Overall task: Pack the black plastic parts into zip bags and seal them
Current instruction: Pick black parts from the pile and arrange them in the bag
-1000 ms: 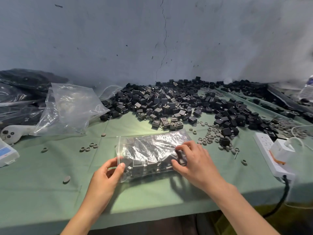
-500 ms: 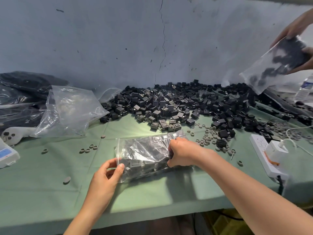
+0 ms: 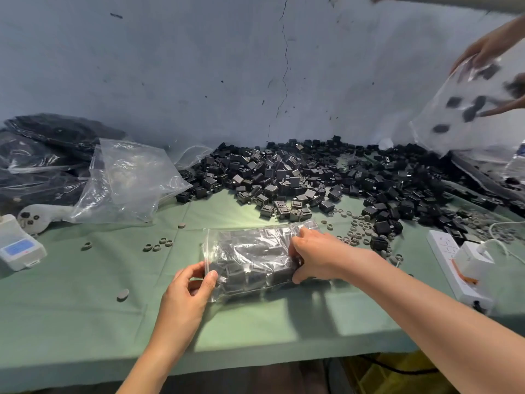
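A clear zip bag (image 3: 252,257) filled with black plastic parts lies on the green cloth in front of me. My left hand (image 3: 189,291) pinches the bag's left edge between thumb and fingers. My right hand (image 3: 318,255) grips the bag's right end, fingers curled round it. Behind the bag a large heap of loose black plastic parts (image 3: 326,177) spreads along the wall.
Another person's hands (image 3: 488,52) hold a clear bag (image 3: 466,109) with parts tumbling in it at the upper right. Empty and filled bags (image 3: 122,180) pile at the left beside a white scale (image 3: 20,248). A white power strip (image 3: 460,265) lies at the right; grey rings (image 3: 358,228) are scattered.
My right hand has shifted slightly along the bag's right end, gripping it. The other person's bag has tipped, with parts falling inside it. My left hand keeps its pinch.
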`<state>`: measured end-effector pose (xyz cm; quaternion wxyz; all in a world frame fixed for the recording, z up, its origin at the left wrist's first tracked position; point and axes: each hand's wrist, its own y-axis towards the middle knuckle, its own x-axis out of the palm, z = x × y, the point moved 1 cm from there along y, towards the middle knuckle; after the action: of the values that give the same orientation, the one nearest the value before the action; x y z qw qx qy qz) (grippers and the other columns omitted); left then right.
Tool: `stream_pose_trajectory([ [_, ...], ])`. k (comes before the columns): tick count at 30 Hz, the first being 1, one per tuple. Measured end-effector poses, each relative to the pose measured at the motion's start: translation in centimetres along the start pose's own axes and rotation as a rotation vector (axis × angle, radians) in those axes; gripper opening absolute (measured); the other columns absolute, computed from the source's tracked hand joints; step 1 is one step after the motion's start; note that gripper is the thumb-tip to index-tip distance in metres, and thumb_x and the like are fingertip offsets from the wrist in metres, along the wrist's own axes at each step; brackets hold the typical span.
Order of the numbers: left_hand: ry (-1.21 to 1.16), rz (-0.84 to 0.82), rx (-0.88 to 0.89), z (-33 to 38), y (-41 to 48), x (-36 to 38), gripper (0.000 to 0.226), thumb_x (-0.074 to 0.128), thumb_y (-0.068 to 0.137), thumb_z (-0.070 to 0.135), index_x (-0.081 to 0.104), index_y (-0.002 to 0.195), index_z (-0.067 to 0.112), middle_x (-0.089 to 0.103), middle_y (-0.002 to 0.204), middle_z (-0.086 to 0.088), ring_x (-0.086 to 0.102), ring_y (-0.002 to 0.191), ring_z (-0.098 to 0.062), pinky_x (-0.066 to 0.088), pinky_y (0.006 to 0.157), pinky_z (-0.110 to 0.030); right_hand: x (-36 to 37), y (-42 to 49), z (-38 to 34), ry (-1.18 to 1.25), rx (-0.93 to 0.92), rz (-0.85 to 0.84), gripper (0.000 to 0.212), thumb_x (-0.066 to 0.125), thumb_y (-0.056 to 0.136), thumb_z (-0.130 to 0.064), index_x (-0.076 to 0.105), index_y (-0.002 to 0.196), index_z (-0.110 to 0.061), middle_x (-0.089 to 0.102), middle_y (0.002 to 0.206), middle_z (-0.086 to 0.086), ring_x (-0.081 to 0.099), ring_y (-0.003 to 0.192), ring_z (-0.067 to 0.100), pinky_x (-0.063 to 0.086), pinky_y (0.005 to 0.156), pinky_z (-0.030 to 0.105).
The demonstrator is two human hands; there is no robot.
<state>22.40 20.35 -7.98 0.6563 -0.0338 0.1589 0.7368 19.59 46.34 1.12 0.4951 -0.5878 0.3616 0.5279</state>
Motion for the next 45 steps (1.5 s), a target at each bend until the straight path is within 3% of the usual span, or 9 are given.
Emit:
stream_pose_trajectory([
  [3, 0.001, -0.008, 0.004, 0.0, -0.1, -0.1, 0.015, 0.066, 0.093, 0.031, 0.064, 0.107, 0.036, 0.07, 0.108, 0.003, 0.066, 0.091, 0.005, 0.046, 0.077, -0.012, -0.9, 0.1, 0.9, 0.133, -0.039, -0.084, 0.05, 0.077, 0.084, -0.033, 0.053, 0.126, -0.022, 0.041, 0.118, 0.001, 0.044, 0.1, 0.018, 0.041, 0.08, 0.031],
  [6, 0.013, -0.004, 0.011, -0.1, -0.1, -0.1, 0.016, 0.066, 0.093, 0.033, 0.064, 0.108, 0.035, 0.07, 0.106, 0.005, 0.066, 0.091, 0.005, 0.046, 0.076, -0.013, -1.2, -0.1, 1.6, 0.133, -0.064, -0.134, 0.046, 0.071, 0.086, -0.022, 0.052, 0.128, -0.029, 0.036, 0.13, 0.001, 0.037, 0.109, 0.016, 0.04, 0.088, 0.032],
  [10, 0.018, 0.009, 0.019, -0.1, -0.1, -0.1, 0.014, 0.066, 0.092, 0.035, 0.064, 0.106, 0.035, 0.073, 0.097, 0.013, 0.066, 0.088, 0.006, 0.046, 0.074, -0.011, 0.1, -0.7, 1.2, 0.211, -0.112, -0.015, 0.046, 0.068, 0.086, -0.05, 0.052, 0.125, -0.033, 0.036, 0.141, -0.005, 0.034, 0.122, 0.014, 0.036, 0.108, 0.038],
  [17, -0.082, 0.025, 0.007, -0.2, -0.2, -0.3, 0.01, 0.069, 0.089, 0.032, 0.069, 0.09, 0.022, 0.073, 0.085, 0.011, 0.067, 0.076, -0.001, 0.048, 0.068, -0.008, 2.0, -0.3, -1.2, 0.213, -0.237, 0.263, 0.046, 0.061, 0.091, -0.055, 0.052, 0.131, -0.035, 0.049, 0.126, -0.005, 0.044, 0.109, 0.014, 0.04, 0.092, 0.032],
  [26, -0.254, -0.076, -0.056, 0.3, -0.1, -0.9, 0.018, 0.066, 0.088, 0.025, 0.072, 0.103, 0.018, 0.077, 0.093, 0.001, 0.07, 0.082, -0.004, 0.051, 0.071, -0.009, 4.0, 0.8, -4.8, 0.222, -0.176, 0.371, 0.068, 0.048, 0.087, -0.072, 0.045, 0.142, -0.032, 0.045, 0.135, -0.002, 0.039, 0.122, 0.019, 0.036, 0.103, 0.038],
  [31, -0.317, -0.17, -0.082, 0.5, 0.1, -1.0, 0.024, 0.065, 0.091, 0.006, 0.07, 0.113, 0.014, 0.077, 0.1, -0.006, 0.072, 0.092, -0.01, 0.053, 0.076, -0.012, 4.6, 1.5, -6.0, 0.204, -0.193, 0.43, 0.059, 0.047, 0.092, -0.065, 0.049, 0.138, -0.027, 0.049, 0.13, -0.004, 0.04, 0.118, 0.02, 0.036, 0.103, 0.039],
  [36, -0.245, -0.255, -0.077, 0.4, 0.1, -0.9, 0.039, 0.069, 0.083, 0.027, 0.066, 0.123, 0.023, 0.077, 0.105, 0.0, 0.071, 0.101, -0.01, 0.05, 0.083, -0.011, 4.7, 1.6, -6.2, 0.194, -0.23, 0.501, 0.052, 0.05, 0.095, -0.057, 0.054, 0.134, -0.022, 0.053, 0.121, -0.001, 0.045, 0.11, 0.02, 0.039, 0.098, 0.035],
  [39, -0.2, -0.255, -0.099, 0.2, 0.2, -0.7, 0.046, 0.07, 0.078, 0.033, 0.064, 0.124, 0.027, 0.077, 0.104, -0.002, 0.071, 0.1, -0.015, 0.052, 0.092, -0.025, 4.5, 1.7, -6.2, 0.176, -0.24, 0.511, 0.053, 0.052, 0.095, -0.056, 0.055, 0.134, -0.02, 0.052, 0.116, 0.001, 0.045, 0.108, 0.02, 0.038, 0.097, 0.035],
  [45, -0.051, -0.112, -0.039, 0.0, 0.2, -0.1, 0.023, 0.068, 0.093, 0.02, 0.067, 0.115, 0.026, 0.076, 0.1, 0.007, 0.071, 0.093, -0.011, 0.054, 0.088, -0.029, 3.6, 2.3, -5.9, 0.226, -0.221, 0.402, 0.053, 0.053, 0.091, -0.064, 0.054, 0.13, -0.028, 0.048, 0.118, -0.003, 0.039, 0.109, 0.016, 0.037, 0.096, 0.033],
])
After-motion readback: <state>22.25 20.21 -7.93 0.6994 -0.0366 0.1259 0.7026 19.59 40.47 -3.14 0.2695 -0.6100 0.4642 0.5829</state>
